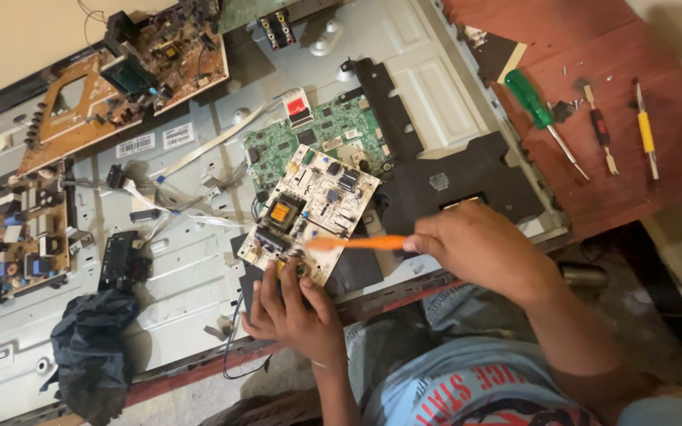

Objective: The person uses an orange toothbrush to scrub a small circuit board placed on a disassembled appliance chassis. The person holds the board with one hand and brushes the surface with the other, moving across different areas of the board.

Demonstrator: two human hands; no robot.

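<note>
two hands at a small white circuit board on an opened flat-panel chassis

the right hand is closed around the handle end of an orange tool, blurred in this view, whose far end lies over the near part of a small white circuit board. the left hand grips the near edge of that same board, fingers curled up over its lower corner, thumb side toward the person's body. the board sits tilted, resting on the metal back panel of the opened flat screen, and carries a yellow-topped transformer near its middle.

just behind the white board lies a green main board, partly overlapped by it, with a flat ribbon cable running off to the left. black plastic sheeting covers the panel to the right. further left sit a brown power board and, toward the top, another brown board. a crumpled black cloth rests at the near left edge.

on the red-brown table to the right lie a green-handled screwdriver, a yellow-handled tool and a small dark-red-handled tool, with a few loose screws near them.
</note>
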